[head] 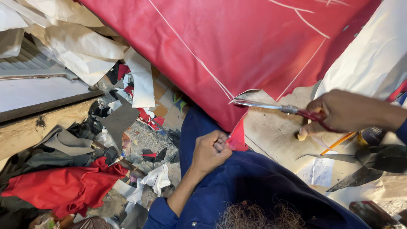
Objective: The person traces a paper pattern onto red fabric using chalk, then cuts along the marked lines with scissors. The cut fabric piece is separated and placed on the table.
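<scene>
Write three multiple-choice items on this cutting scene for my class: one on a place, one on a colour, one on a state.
1. Where do the scissors meet the cloth?
A. at its lower edge
B. at its top
C. on the floor

2. What colour are the lines drawn on the cloth?
A. black
B. white
C. green

3. How is the left hand?
A. open flat
B. empty at the side
C. closed on the cloth's corner

Answers: 1 A, the blades lie at the hanging lower edge. 2 B, pale chalk-like lines cross the red. 3 C, the fist pinches the red tip, while the right hand holds the scissors.
</scene>
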`<act>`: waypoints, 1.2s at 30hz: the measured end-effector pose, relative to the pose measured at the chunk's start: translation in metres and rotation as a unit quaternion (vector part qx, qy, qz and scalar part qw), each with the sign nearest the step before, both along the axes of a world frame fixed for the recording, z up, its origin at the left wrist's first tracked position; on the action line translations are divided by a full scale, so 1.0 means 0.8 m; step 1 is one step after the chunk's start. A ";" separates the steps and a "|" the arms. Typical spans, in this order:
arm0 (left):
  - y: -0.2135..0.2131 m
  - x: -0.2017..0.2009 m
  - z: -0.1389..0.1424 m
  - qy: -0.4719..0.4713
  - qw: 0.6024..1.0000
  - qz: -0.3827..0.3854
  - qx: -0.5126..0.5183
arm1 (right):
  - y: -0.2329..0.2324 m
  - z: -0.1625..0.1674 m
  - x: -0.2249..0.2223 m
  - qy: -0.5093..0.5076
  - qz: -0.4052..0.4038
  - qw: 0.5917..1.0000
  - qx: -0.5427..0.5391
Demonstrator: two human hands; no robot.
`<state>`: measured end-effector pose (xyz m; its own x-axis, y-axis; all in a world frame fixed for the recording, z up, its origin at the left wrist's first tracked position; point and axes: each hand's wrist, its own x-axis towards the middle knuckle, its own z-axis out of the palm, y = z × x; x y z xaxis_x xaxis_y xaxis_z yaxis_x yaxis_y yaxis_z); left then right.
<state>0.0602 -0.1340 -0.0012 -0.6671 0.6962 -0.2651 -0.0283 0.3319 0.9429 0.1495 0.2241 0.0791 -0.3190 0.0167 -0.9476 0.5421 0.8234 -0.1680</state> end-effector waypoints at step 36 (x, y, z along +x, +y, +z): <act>-0.045 -0.037 0.007 -0.040 0.990 -0.132 0.026 | -0.156 -0.072 0.042 0.104 -0.448 0.871 -0.170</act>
